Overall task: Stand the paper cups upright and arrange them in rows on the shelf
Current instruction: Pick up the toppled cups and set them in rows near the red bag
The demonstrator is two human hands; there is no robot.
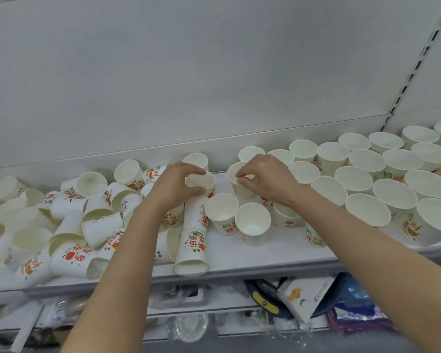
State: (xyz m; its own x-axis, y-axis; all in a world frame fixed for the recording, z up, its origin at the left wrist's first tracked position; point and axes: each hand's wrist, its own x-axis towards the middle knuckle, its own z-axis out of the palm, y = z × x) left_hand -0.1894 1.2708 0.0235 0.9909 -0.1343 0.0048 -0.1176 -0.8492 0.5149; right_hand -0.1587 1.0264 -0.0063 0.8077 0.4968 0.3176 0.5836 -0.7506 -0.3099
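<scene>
Left end of the shelf: a loose heap of fallen cups lies on its sides, mouths pointing all ways, spread from the back wall to the front edge. Several lean on one another. Risk: pulling one out could set its neighbours rolling, and those at the front edge could drop to the cluttered lower shelf below.

One cup on its side lies mouth-first at the front edge, near the middle. It looks the likeliest to go over if the left forearm brushes it.

Middle: the left hand grasps a cup by the rim, thumb and fingers curled round it, held just above the heap. Light paper; a hard squeeze could buckle the rim.

Just to the right, two upright cups stand apart from the rows, near the front. Either arm passing over could tip them.

The right hand pinches the rim of another cup with its fingertips, at the left end of the rows. Whether that cup already rests on the shelf, I cannot tell.

Right end: the upright rows stand packed rim to rim, back to front. Risk: a cup pushed in too firmly could shove the row and topple its neighbours in a chain.
</scene>
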